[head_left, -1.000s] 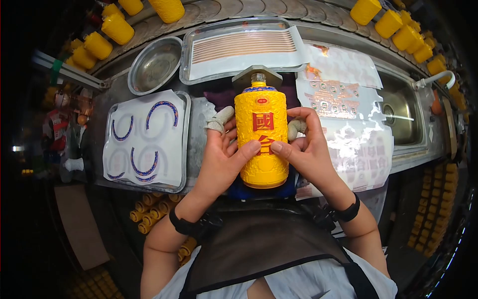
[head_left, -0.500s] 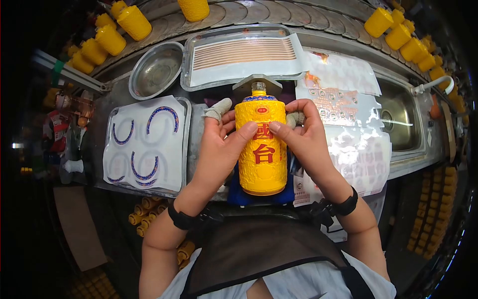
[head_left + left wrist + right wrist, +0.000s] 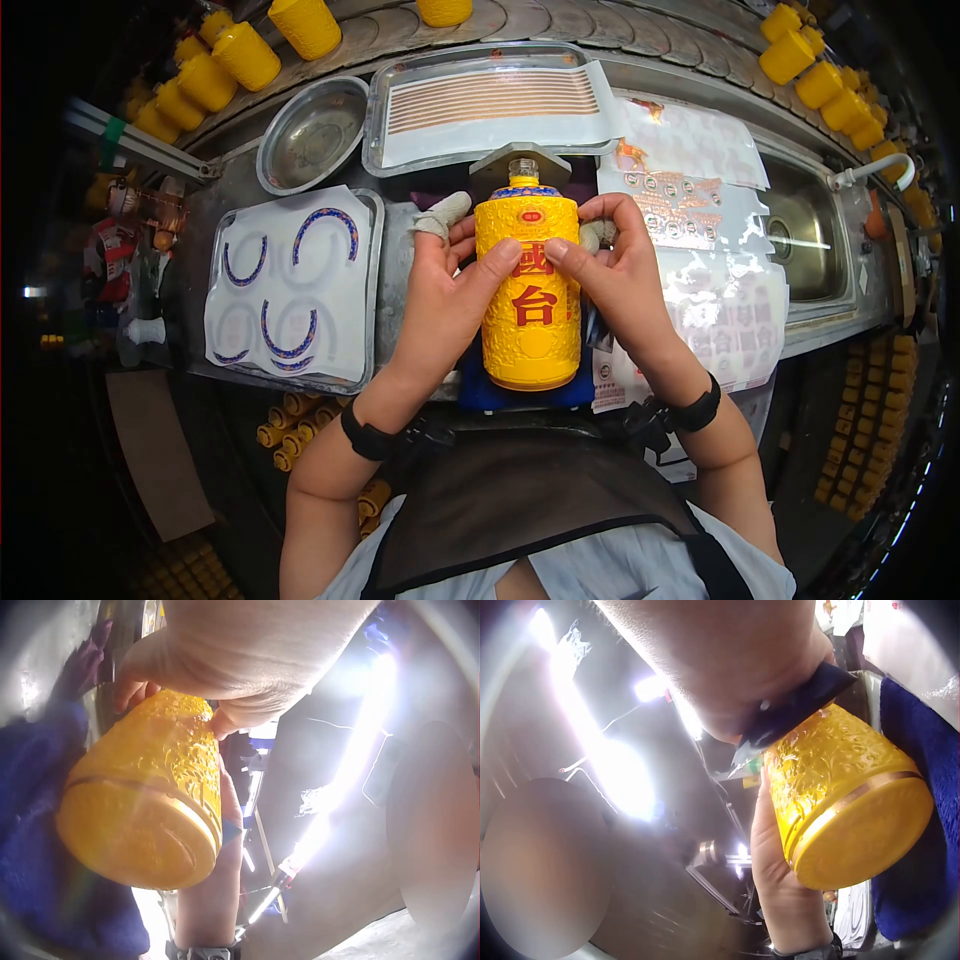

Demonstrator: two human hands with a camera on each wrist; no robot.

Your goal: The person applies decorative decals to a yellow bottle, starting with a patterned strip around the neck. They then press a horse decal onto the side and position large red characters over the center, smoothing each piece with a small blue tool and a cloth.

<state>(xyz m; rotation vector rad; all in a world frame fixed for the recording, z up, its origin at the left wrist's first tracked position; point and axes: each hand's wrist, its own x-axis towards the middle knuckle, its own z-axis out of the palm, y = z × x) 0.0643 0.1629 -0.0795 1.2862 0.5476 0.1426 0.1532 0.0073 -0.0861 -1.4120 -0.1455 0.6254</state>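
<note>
A yellow embossed bottle (image 3: 531, 345) with red characters, a blue patterned collar and a clear glass neck faces up in the head view. My left hand (image 3: 447, 285) grips its left side, thumb on the upper red character. The right hand (image 3: 622, 285) grips the other side, its thumb on the same character. Whitish wraps (image 3: 441, 216) cover a finger on each hand. In the right wrist view, a dark blue flat piece (image 3: 799, 709) lies between the right hand and the bottle. Both wrist views show the bottle's round base, with a blue cloth (image 3: 480, 391) beneath.
A tray (image 3: 372, 300) at left bears a sheet with blue curved strips. Behind stand a metal bowl (image 3: 315, 135) and a tray (image 3: 375, 130) with a striped sheet. Printed sheets (image 3: 700, 290) and a sink (image 3: 810, 230) lie right. Yellow bottles (image 3: 305, 28) line a conveyor (image 3: 540, 28) at the back.
Both thumbs have slid up the bottle from the lower red character to the upper one, and its lower character now shows fully. The bottles on the conveyor have shifted to the right.
</note>
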